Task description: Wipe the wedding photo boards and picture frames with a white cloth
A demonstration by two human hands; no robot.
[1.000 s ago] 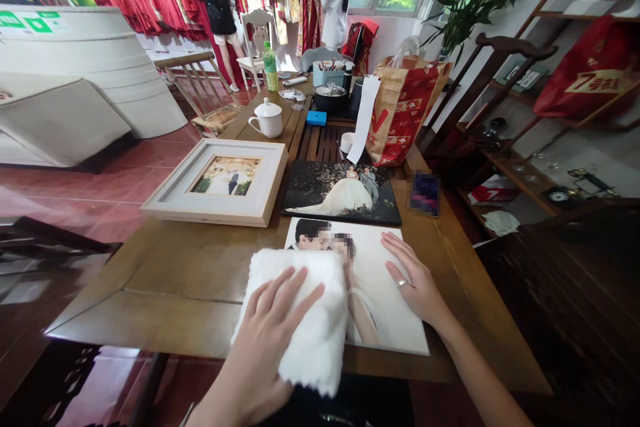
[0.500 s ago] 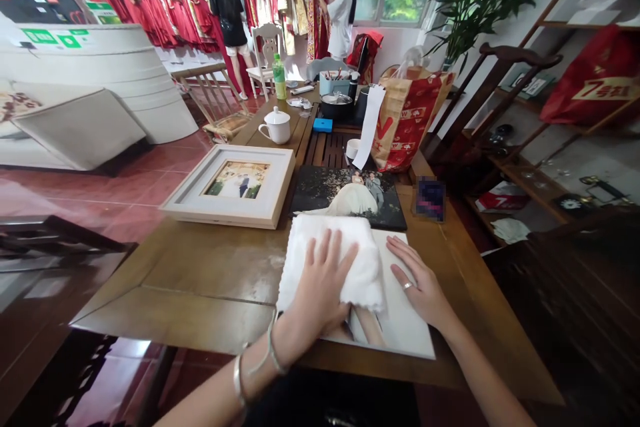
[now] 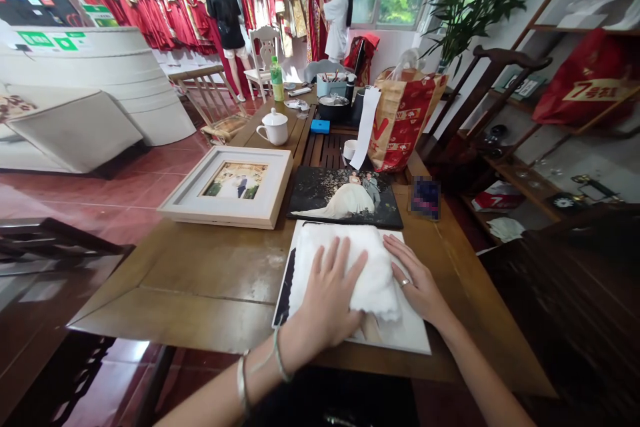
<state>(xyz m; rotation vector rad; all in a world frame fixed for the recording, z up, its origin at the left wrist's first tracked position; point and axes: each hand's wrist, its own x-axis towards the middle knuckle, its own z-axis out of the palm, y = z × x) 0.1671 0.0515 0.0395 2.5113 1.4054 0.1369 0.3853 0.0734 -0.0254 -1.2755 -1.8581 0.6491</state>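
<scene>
My left hand (image 3: 333,290) lies flat with spread fingers on a folded white cloth (image 3: 373,247). Under the cloth is a photo panel (image 3: 417,339) with a pale right side and a dark strip on its left; most of its picture is covered. My right hand (image 3: 417,280) rests stretched out on the panel's right side, its fingertips close to the cloth's edge. Just beyond lies a dark wedding photo panel (image 3: 345,197) showing a couple. To the left of that, a pale wooden picture frame (image 3: 230,187) with a white mount lies face up.
Farther along the wooden table (image 3: 200,280) stand a white lidded mug (image 3: 275,128), a green bottle (image 3: 277,80), a blue box (image 3: 320,127) and a red-and-brown paper bag (image 3: 405,120). Two people stand by hanging red garments at the back. A shelf is on the right.
My left hand has slid the cloth to the right across the panel, uncovering the dark strip at its left. My right hand stays on the panel's right side.
</scene>
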